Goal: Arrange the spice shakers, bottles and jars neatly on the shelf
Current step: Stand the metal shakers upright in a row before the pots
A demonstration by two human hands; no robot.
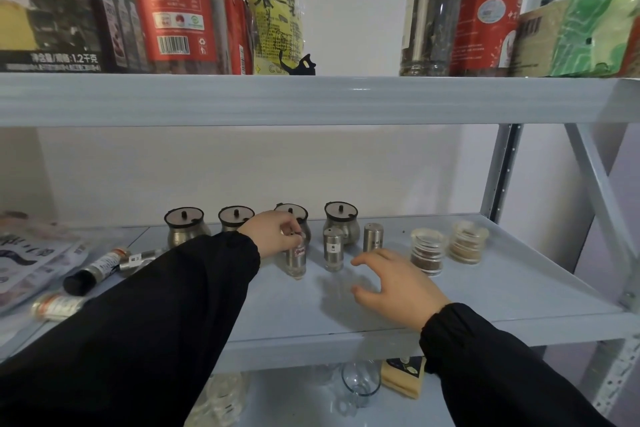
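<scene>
On the grey shelf [502,291], my left hand [272,232] grips the top of a steel spice shaker [296,258] that stands upright. Two more steel shakers [333,248] [373,236] stand in a row to its right. My right hand [398,282] hovers open over the shelf in front of them, holding nothing. Several round steel jars with dark lids [185,227] [341,220] line the back. Two clear stacked spice jars [427,251] [467,241] stand at the right. At the left, spice bottles [95,269] [57,305] lie on their sides.
Printed packets [31,260] lie at the far left of the shelf. The upper shelf [311,99] carries large jars and bags. Below are a glass cup [360,380] and a yellow sponge [403,378]. A metal upright [502,170] stands at the right.
</scene>
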